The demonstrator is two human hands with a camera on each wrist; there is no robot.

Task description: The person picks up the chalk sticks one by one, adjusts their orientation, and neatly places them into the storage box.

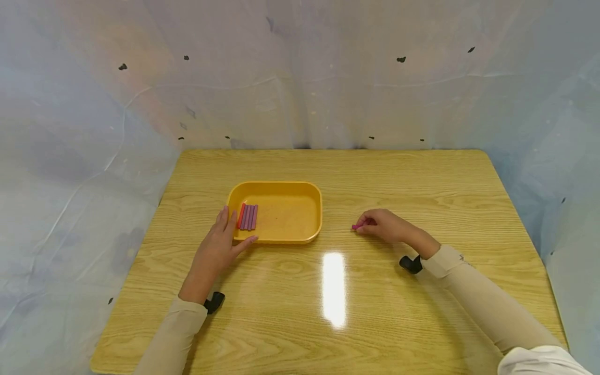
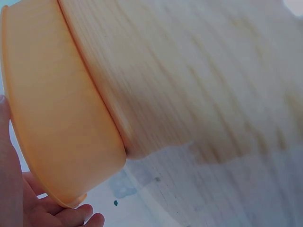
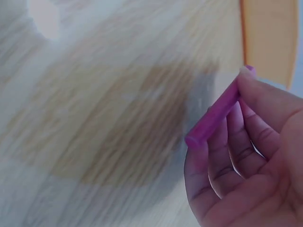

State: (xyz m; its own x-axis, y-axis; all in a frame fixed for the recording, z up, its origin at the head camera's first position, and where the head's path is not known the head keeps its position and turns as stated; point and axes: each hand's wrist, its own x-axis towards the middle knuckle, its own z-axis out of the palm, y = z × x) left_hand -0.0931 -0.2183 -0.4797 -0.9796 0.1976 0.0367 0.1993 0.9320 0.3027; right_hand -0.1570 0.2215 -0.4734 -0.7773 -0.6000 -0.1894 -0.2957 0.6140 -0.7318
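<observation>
My left hand [image 1: 217, 247] holds the near left corner of a shallow yellow tray [image 1: 290, 240]. Its thumb lies along the near rim and the other fingers bend over the left rim, as the left wrist view also shows around the tray's wall [image 2: 71, 104]. Inside, at the tray's left end, a red stick [image 1: 241, 216] lies beside several purple sticks [image 1: 250, 217] in a row. To the right of the tray, my right hand [image 1: 385, 226] pinches a short, round magenta stick [image 3: 215, 116] between thumb and fingers, just above the table.
The wood-grained table [image 1: 281, 291] carries a bright light reflection [image 1: 334, 291] near its middle. Pale sheeting [image 1: 300, 78] with dark marks hangs behind the table and along both sides. A black wrist camera [image 1: 411, 264] sits below the right wrist, another [image 1: 214, 302] by the left.
</observation>
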